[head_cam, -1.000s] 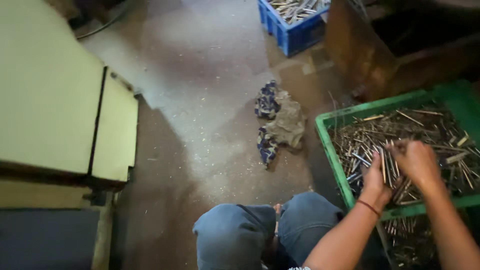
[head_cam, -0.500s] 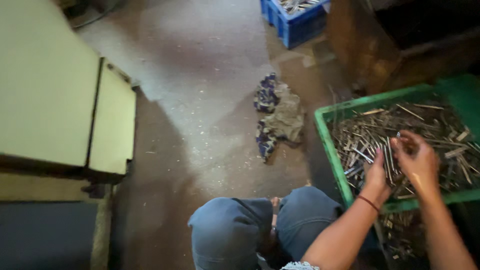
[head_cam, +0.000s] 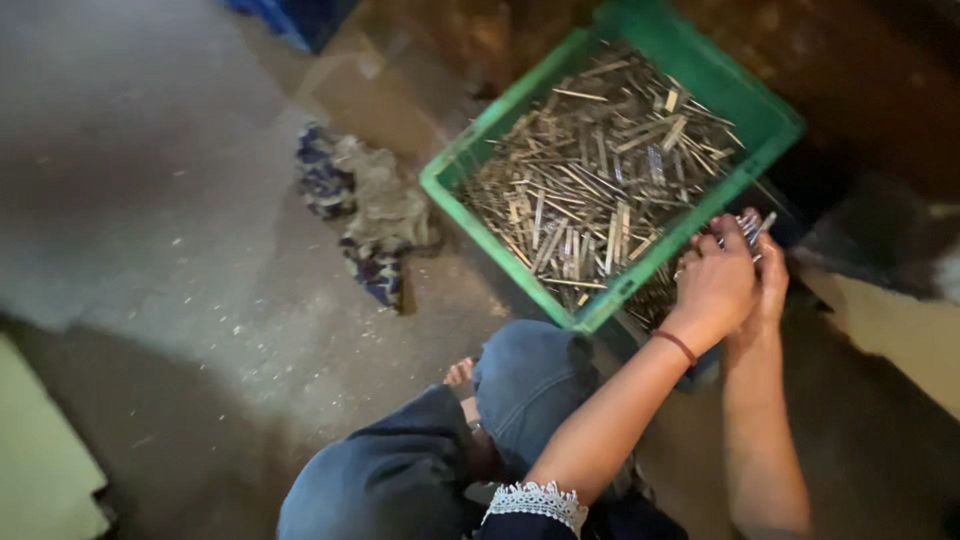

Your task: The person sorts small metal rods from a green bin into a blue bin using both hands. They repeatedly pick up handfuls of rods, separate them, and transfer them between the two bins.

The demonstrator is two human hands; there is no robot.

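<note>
My left hand, with a red band at the wrist, and my right hand are pressed together just outside the near corner of a green plastic crate. Between them they grip a small bundle of thin metal rods, whose ends stick out above the fingers. The crate is filled with several loose metal rods and strips. My right hand is mostly hidden behind the left.
A crumpled blue and grey rag lies on the concrete floor left of the crate. My knees in blue jeans are below it. A blue crate shows at the top edge, a pale green panel at bottom left.
Both hands have come out of the crate's rod pile to its near outer corner, now holding a bundle of rods. The view has swung so the crate sits higher and tilted.
</note>
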